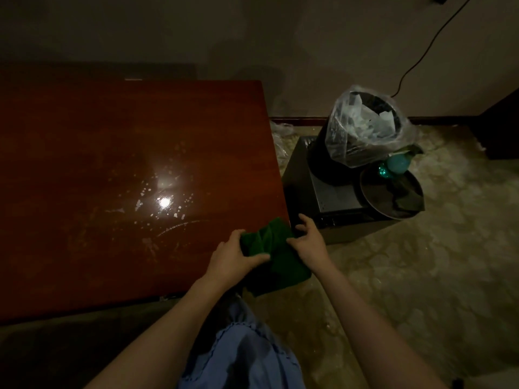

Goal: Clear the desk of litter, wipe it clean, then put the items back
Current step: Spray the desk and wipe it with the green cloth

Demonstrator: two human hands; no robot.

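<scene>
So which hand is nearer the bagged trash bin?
Right. The right hand grips the green cloth on the side toward the bin; the left hand grips its far side.

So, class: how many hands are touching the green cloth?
2. The left hand grips the cloth at its left side; the right hand holds its right side, at the desk corner.

Bunched green cloth (273,249) at smeared reddish desk (126,169) corner

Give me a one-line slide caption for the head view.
Both hands, left and right, hold a green cloth at the smeared red desk's corner, beside a bag-lined bin.
</scene>
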